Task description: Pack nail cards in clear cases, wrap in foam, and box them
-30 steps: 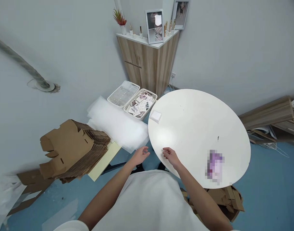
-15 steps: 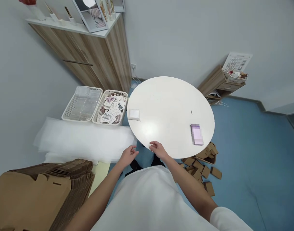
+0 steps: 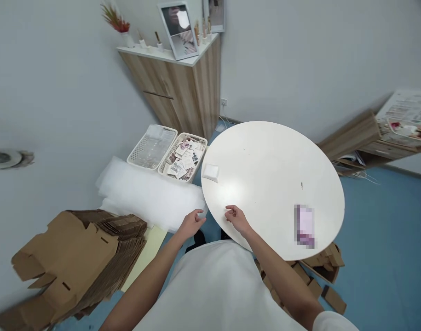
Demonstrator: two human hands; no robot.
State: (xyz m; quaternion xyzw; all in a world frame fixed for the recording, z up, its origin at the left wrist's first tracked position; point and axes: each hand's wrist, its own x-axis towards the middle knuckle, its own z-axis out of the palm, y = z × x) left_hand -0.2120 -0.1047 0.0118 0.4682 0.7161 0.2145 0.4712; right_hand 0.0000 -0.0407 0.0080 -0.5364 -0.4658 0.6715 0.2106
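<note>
My left hand [image 3: 192, 223] hovers at the near left of the round white table [image 3: 262, 184], by the edge of the white foam sheets [image 3: 151, 191]. Its fingers are loosely bent and apart, with nothing in them. Over the table's near edge is my right hand [image 3: 238, 219], index finger stretched out, the others partly curled, and holding nothing. A small white packet [image 3: 210, 172] lies on the table's left side, beyond both hands. Toward the right edge of the tabletop sits a pinkish-purple item [image 3: 305, 225], blurred into blocks.
Left of the table stand a basket of printed cards [image 3: 184, 158] and a basket of clear plastic pieces [image 3: 151, 147]. Flattened cardboard boxes [image 3: 82, 257] are stacked at lower left. Small brown boxes [image 3: 334, 299] lie on the floor at right. A wooden cabinet [image 3: 182, 92] stands behind.
The view has turned left, so table, baskets and cabinet appear further right. Both hands remain near the table's front edge, holding nothing.
</note>
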